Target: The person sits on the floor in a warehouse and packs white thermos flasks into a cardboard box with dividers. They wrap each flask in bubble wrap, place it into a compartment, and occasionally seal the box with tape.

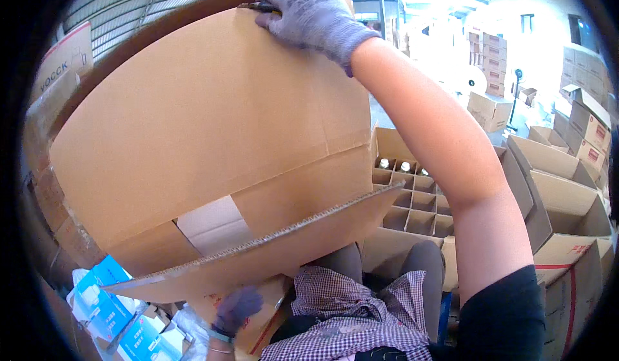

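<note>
A large brown cardboard box [213,116] is tilted up in front of me and fills much of the head view. My right hand [309,19], in a grey knit glove, is closed over its upper edge. Beside those fingers is a small dark object [258,6] whose kind I cannot make out. Low down, a raised flap [277,238] of the box juts toward me. Below this flap my left hand [238,309], also gloved, is next to the box's outer side; its fingers are smeared by motion. A pale patch [216,224] shows inside the box.
To the right stands an open carton [412,216] with cardboard dividers and several bottles [405,167]. More open cartons [561,193] crowd the far right. Blue-and-white packages [106,306] lie at the lower left. Stacked boxes [494,64] stand in the background.
</note>
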### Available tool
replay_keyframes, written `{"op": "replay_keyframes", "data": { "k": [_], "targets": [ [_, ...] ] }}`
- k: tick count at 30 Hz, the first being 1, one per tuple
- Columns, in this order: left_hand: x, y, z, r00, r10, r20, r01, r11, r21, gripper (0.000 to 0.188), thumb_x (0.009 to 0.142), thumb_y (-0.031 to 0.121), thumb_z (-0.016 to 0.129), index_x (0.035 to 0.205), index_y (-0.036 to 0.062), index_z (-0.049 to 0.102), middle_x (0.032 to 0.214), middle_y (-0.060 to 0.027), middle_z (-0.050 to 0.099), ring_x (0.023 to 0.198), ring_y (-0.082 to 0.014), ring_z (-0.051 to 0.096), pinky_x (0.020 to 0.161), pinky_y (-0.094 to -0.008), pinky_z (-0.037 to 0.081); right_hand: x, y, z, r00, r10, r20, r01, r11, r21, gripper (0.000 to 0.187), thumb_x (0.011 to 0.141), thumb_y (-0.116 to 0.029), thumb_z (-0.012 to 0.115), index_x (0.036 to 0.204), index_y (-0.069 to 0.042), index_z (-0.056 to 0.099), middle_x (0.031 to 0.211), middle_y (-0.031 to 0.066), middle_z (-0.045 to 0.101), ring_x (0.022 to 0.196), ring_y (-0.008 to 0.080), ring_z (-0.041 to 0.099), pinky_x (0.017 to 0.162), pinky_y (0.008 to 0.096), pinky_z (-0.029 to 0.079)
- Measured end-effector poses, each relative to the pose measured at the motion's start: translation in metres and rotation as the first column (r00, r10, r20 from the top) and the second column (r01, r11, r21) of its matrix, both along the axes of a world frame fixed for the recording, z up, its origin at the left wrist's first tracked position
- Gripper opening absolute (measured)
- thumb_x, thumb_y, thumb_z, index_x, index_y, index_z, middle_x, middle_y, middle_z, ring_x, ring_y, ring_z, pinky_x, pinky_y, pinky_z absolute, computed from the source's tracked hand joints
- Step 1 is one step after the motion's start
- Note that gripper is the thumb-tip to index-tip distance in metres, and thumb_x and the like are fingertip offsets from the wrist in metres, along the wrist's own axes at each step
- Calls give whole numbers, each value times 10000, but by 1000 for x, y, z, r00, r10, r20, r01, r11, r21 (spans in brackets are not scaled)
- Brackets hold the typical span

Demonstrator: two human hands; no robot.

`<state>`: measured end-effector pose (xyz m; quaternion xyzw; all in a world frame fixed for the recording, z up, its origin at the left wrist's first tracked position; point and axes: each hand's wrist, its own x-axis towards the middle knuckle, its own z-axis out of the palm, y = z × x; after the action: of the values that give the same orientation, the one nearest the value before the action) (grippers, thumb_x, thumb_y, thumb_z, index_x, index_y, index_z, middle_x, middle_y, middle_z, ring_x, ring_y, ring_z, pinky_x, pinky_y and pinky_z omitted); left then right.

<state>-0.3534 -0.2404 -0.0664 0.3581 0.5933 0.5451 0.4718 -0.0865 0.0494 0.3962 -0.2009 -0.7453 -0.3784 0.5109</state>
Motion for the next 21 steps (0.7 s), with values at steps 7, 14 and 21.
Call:
{"op": "replay_keyframes", "data": {
  "k": [7,14,21],
  "targets": [
    [37,-72,258,186,835,-518,190,487,853,496,826,371,700,1201,51,647,1282,-236,612,1170,-426,601,1011,-532,465,20,-63,-2,967,241,82,-220,952,-211,356,957,-361,573,1075,-25,585,1059,239,642,998,412,651,864,488,526],
    [3,63,412,-661,735,-149,384,502,775,534,949,357,618,1437,162,527,1526,-235,391,1413,-416,355,1189,-470,263,109,-50,-57,692,575,-437,-711,648,-273,330,940,-362,601,1064,-72,699,901,141,703,848,224,693,752,384,552],
    [1,52,393,-665,738,-114,363,452,815,472,933,383,651,1346,159,613,1501,-270,398,1386,-425,382,1151,-505,301,149,4,-205,913,337,-230,-394,581,-712,222,919,-228,629,1011,-29,668,716,70,617,685,147,591,673,319,498]
  ]
}}
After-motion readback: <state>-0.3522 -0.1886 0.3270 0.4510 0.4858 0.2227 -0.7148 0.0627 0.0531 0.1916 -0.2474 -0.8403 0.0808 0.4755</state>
